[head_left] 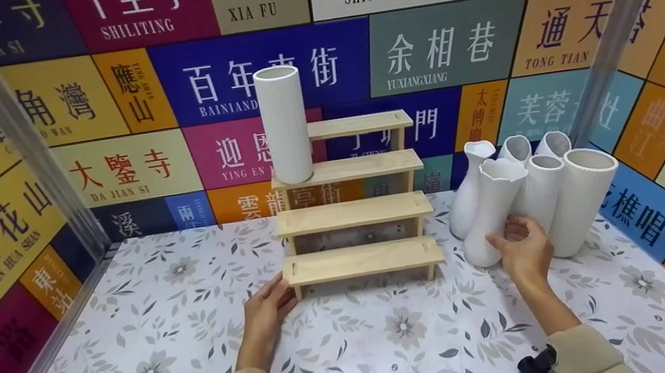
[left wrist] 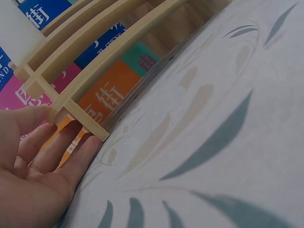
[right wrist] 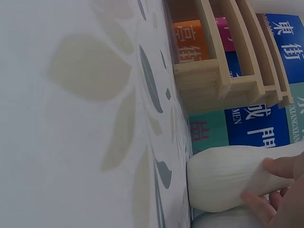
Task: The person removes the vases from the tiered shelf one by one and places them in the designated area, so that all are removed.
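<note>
A stepped wooden stand (head_left: 362, 264) stands mid-table with several tiers. My left hand (head_left: 267, 310) holds its lower left corner; in the left wrist view the thumb lies at the step's end and the fingers (left wrist: 83, 159) come round the leg. My right hand (head_left: 524, 249) grips a white vase (head_left: 495, 203) with a wavy rim and narrow waist, thumb on its left side. The right wrist view shows the rounded vase base (right wrist: 213, 178) beside the thumb, close over the cloth. A tall white cylindrical vase (head_left: 284, 128) stands upright on the stand's upper left.
Several more white vases stand packed behind and beside the gripped one, including a wide cylinder (head_left: 588, 198) and another wavy-rimmed vase (head_left: 469, 200). A leaf-patterned cloth (head_left: 147, 339) covers the table. Colourful sign-printed walls (head_left: 449, 49) and clear corner posts (head_left: 37, 135) enclose it.
</note>
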Tool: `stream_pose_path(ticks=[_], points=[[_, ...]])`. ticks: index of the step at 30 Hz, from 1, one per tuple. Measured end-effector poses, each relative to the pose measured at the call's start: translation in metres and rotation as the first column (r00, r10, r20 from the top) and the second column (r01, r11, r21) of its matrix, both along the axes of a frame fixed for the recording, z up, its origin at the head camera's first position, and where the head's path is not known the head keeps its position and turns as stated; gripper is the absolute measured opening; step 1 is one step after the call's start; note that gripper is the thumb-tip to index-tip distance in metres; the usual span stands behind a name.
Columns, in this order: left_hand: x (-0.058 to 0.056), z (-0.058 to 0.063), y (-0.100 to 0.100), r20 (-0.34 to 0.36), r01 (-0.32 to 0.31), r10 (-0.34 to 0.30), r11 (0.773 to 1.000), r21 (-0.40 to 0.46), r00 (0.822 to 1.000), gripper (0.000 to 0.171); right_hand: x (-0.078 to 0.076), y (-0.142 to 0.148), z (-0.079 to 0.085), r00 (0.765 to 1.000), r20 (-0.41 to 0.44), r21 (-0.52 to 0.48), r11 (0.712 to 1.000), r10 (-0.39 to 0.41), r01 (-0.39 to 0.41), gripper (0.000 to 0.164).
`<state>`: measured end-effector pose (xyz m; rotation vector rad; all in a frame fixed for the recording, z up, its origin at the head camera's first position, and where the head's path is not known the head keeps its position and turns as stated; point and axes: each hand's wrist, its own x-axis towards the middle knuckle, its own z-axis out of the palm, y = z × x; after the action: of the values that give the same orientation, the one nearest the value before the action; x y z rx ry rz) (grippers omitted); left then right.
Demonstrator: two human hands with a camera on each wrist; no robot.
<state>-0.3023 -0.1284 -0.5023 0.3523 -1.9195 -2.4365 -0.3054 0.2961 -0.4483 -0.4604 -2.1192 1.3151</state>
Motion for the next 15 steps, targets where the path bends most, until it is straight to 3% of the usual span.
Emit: stream_pose_path(ticks=[8,15], points=[[0.0006,-0.0001,0.0001,-0.028,0.007,-0.007,1.000,-0.017,1.000,0.049,-0.0025,-0.0023,-0.0012,1.000,-0.022,-0.009,1.000,-0.013,0.012,0.042],[-0.0007,-0.0011,0.0003,-0.010,-0.001,0.001,1.000,0.003,1.000,0.047,-0.0030,-0.0029,-0.0013,0.999,-0.031,-0.016,1.000,-0.018,0.018,0.042]])
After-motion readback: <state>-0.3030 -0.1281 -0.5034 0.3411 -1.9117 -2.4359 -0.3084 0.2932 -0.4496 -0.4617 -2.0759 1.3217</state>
